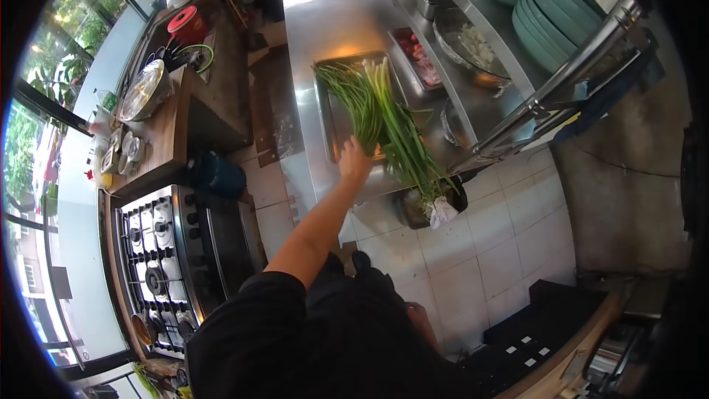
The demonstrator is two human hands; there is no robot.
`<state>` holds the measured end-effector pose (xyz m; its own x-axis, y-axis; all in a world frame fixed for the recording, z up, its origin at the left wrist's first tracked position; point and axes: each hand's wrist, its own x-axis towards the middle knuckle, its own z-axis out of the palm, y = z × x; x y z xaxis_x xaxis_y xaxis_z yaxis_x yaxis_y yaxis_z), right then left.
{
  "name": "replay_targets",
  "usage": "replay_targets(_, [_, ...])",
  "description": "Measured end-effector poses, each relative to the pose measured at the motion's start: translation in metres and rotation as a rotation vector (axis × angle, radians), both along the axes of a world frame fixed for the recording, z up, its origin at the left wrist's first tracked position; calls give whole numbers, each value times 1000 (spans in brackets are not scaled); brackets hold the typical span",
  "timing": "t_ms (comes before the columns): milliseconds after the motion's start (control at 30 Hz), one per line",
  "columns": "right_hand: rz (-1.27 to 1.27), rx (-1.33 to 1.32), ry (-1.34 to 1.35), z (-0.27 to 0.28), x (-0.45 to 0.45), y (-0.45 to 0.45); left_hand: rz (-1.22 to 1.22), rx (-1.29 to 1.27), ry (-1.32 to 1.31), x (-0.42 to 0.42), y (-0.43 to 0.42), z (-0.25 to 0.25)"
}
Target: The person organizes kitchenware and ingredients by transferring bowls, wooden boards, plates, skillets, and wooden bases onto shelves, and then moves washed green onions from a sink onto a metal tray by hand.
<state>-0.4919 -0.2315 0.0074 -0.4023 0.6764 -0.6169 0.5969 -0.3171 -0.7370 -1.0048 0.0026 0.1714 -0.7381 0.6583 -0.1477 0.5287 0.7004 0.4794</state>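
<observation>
Long green beans and a bunch of green onions lie over a shallow metal tray on the steel counter. The green onions reach past the counter's front edge, their tops over a dark container with something white in it. My left hand is at the lower end of the green beans, its fingers bent against them; whether it grips them is hidden. Low beside my body, my right hand hangs down, partly covered by dark clothing, its fingers not clear.
Behind the green onions are a tray of red and pink food and a glass bowl of chopped white pieces. Stacked green plates stand on the shelf at right. A gas stove and a wooden counter are at left.
</observation>
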Motion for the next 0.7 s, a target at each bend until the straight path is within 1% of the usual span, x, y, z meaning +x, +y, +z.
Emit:
replay_targets(33, [-84,-66,76,9,4,-2,-22,-20,6,-7,-2,0])
replay_targets(67, [-80,-63,71,15,4,3,-21,-6,34,-15,-9,-1])
replay_targets(167, [146,-62,-141,32,-20,43,6,27,97,-29,-31,-6])
replay_targets(200, [-213,-192,-188,73,-61,55,14,31,92,-31,-34,-5])
replay_targets(267, [-358,-179,24,81,-114,90,-35,102,15,-40,-35,6])
replay_targets(300, [-229,-183,110,78,-140,117,-33,98,15,-49,-39,7])
replay_targets(333, [-372,-215,207,93,-182,131,-27,273,76,-56,-47,5])
replay_targets(367, [-370,-218,361,95,-219,145,-18,445,134,-64,-58,3])
replay_targets(433, [-471,-342,399,133,-310,181,23,475,131,-85,-82,-8])
replay_targets(500, [-545,-443,557,113,-373,215,181,395,-248,-113,-115,-30])
replay_targets(533, [-539,-448,549,99,-398,227,208,378,-264,-128,-133,-39])
replay_targets(567, [-616,-433,547,85,-422,237,232,358,-281,-143,-153,-48])
replay_targets(600, [-694,-415,551,77,-447,247,203,319,-248,-160,-175,-65])
replay_targets(633, [-695,-418,553,75,-472,252,171,281,-212,-183,-195,-78])
replay_targets(700, [-795,-165,382,74,-504,246,219,268,-316,-224,-231,-72])
